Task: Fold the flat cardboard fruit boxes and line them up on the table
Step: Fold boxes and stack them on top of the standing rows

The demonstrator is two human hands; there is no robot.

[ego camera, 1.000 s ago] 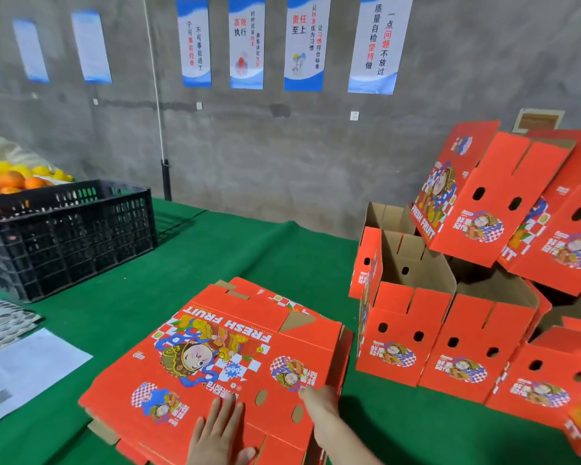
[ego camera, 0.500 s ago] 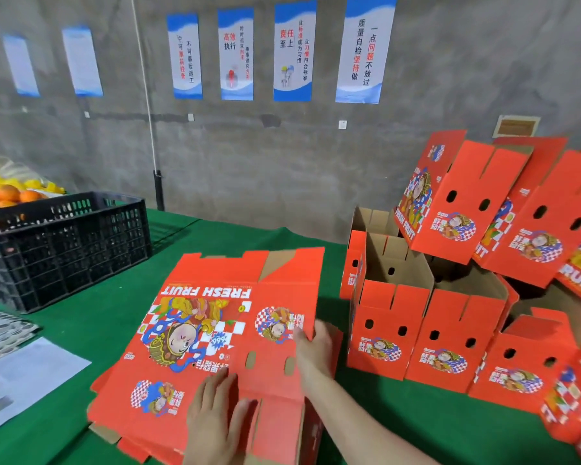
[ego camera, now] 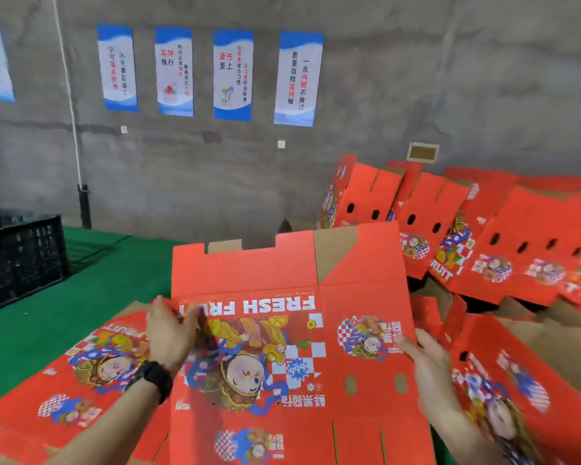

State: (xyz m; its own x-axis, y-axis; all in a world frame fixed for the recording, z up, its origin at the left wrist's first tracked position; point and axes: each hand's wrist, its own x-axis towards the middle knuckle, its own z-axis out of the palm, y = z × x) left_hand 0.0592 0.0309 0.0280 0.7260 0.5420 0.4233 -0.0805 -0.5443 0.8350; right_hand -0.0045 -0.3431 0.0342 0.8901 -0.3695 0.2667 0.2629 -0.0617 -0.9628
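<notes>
I hold one flat red fruit box [ego camera: 282, 330] upright in front of me, its "FRESH FRUIT" print upside down. My left hand [ego camera: 168, 333] grips its left edge, fingers curled round the cardboard. At the right edge my right hand [ego camera: 426, 360] pinches the sheet, thumb on the printed face. Under it on the green table [ego camera: 47, 313] lies the stack of flat boxes [ego camera: 81, 370]. Several folded red boxes [ego camera: 483, 250] stand and lean at the right, partly hidden by the raised sheet.
A black plastic crate [ego camera: 17, 256] stands at the left on the green cloth. The grey wall behind carries several blue-and-white posters [ego camera: 232, 75]. A cable runs down the wall at the left.
The top flat box has come off the stack and now stands raised before me. My left hand moved from its near end to its left edge; the right hand grips the right edge.
</notes>
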